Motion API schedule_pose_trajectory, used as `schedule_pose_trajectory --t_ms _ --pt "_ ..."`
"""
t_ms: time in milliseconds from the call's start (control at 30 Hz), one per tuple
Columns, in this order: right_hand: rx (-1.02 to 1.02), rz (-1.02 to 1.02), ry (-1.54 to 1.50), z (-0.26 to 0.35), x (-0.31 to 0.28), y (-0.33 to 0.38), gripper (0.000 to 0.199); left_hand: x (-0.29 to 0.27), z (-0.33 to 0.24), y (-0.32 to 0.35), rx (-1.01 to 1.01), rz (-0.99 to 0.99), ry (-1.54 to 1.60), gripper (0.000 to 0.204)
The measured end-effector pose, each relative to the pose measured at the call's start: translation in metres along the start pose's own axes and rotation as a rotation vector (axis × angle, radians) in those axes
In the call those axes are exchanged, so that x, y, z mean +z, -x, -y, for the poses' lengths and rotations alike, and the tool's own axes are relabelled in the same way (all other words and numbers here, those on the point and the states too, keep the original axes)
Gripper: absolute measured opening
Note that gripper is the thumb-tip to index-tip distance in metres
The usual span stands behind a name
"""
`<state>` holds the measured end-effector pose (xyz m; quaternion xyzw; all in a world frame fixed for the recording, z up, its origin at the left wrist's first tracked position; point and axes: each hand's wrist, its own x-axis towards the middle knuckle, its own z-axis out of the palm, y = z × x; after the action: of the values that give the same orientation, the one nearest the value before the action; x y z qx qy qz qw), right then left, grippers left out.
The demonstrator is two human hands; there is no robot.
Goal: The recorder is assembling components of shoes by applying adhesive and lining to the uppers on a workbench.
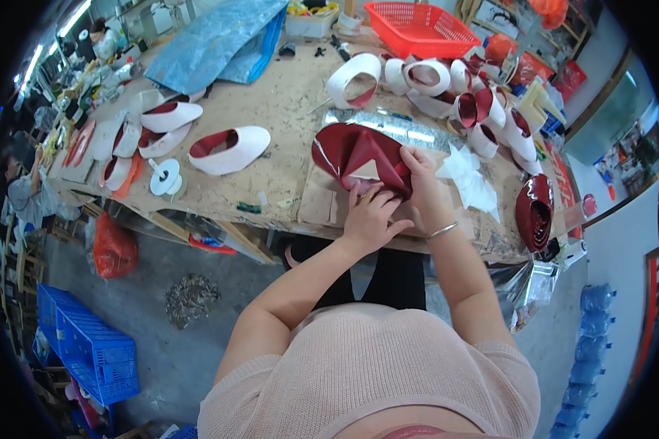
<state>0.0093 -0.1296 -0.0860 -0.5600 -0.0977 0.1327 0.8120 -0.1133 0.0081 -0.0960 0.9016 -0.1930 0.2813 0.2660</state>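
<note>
A glossy dark red shoe upper [344, 146] is held just over the front of the workbench, with a pale triangular patch on it. My right hand [426, 186] is closed on its right edge, thumb on top. At the near edge of the piece, the fingers of my left hand [373, 219] are bent against it and the thumb sticks out to the right; the fingertips are partly hidden. Beneath and behind lies a shiny metal plate [395, 126]. To the right are white star-like cut pieces [470, 175].
White shoe uppers with red lining [243, 146] lie at left, with more heaped at right [483, 110]. A white spool [166, 177] stands near the front edge. Farther back are a blue sheet [212, 44] and a red basket [417, 33]. A dark red roll [534, 212] sits at the right corner.
</note>
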Motion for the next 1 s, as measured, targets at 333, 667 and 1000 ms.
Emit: schedule_pose_trajectory --t_ms 333,667,1000 --pt "-0.486 -0.367 0.384 -0.015 0.029 0.010 0.021 -0.043 0.040 -0.022 0.296 -0.111 -0.294 0.006" --pt "-0.260 0.573 1.776 0.036 0.040 0.015 0.026 -0.049 0.046 -0.003 0.552 0.183 -0.678 0.015" --pt "-0.106 0.741 1.854 0.046 0.073 -0.006 0.022 -0.045 0.049 0.002 0.448 0.124 -0.578 0.027"
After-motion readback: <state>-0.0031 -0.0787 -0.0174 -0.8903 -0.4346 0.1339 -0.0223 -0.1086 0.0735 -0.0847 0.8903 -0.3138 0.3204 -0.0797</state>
